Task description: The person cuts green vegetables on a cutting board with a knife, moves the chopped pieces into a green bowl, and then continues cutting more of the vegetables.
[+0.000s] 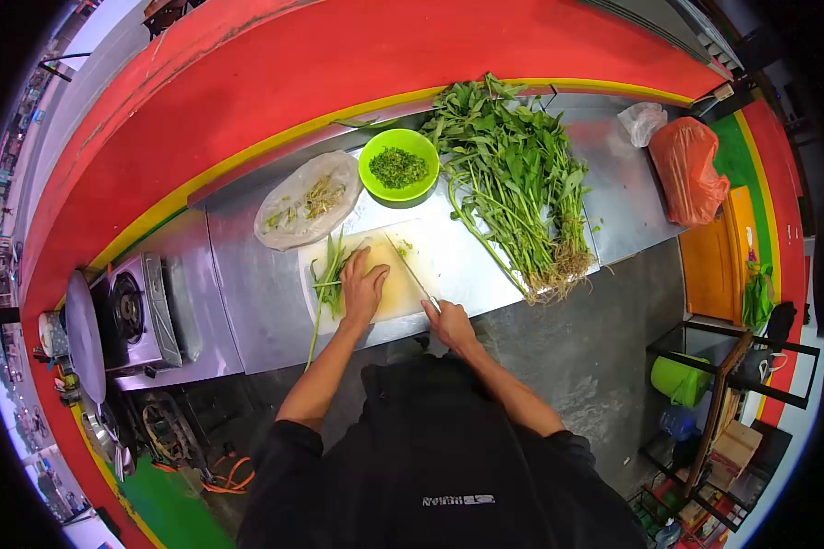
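Observation:
My right hand [450, 327] is closed round the handle of a kitchen knife [410, 265], whose blade slants up and to the left across a pale cutting board [390, 297]. Left of the blade, my left hand [363, 288] is bent over a small bunch of leafy green stalks [328, 277], its fingertips pressed on them at the board's left side. One long stalk hangs past the board's near edge. A few chopped green bits [405, 248] lie near the knife tip. Behind the board stands a lime-green bowl [373, 189] holding finely chopped greens.
A large bunch of rooted greens [522, 183] covers the counter on the right. A plastic bag with trimmings [288, 233] lies back left. Farther left is a gas stove [135, 311]. An orange-red plastic bag [688, 169] sits at the counter's far right end.

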Demonstrator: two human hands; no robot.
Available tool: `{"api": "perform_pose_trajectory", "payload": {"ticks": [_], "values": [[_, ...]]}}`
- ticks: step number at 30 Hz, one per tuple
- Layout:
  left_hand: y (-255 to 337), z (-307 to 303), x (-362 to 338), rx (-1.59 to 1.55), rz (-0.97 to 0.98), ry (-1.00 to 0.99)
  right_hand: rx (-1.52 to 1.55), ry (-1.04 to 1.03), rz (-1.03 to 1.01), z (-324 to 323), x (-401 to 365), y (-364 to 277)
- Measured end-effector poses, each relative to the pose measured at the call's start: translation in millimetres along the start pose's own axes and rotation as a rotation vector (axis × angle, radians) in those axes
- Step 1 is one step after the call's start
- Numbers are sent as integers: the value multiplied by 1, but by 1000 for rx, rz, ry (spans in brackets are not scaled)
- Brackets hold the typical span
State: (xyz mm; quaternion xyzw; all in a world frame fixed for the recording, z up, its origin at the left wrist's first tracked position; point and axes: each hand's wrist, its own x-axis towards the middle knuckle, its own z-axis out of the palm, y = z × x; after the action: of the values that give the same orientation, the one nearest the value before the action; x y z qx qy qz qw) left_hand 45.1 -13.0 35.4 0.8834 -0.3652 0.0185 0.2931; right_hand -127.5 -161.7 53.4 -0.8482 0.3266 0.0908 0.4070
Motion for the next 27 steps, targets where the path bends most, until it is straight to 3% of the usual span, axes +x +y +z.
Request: {"api": "perform_pose_trajectory", "payload": {"ticks": [10,19,27], "values": [[-1,7,-5,-51,2,15,78,10,-86,1,-16,-11],[-4,9,5,-45,173,55,61,19,-93,2,-18,-6],[3,7,8,-98,111,53,37,-3,-31,-1,-18,-5]]}}
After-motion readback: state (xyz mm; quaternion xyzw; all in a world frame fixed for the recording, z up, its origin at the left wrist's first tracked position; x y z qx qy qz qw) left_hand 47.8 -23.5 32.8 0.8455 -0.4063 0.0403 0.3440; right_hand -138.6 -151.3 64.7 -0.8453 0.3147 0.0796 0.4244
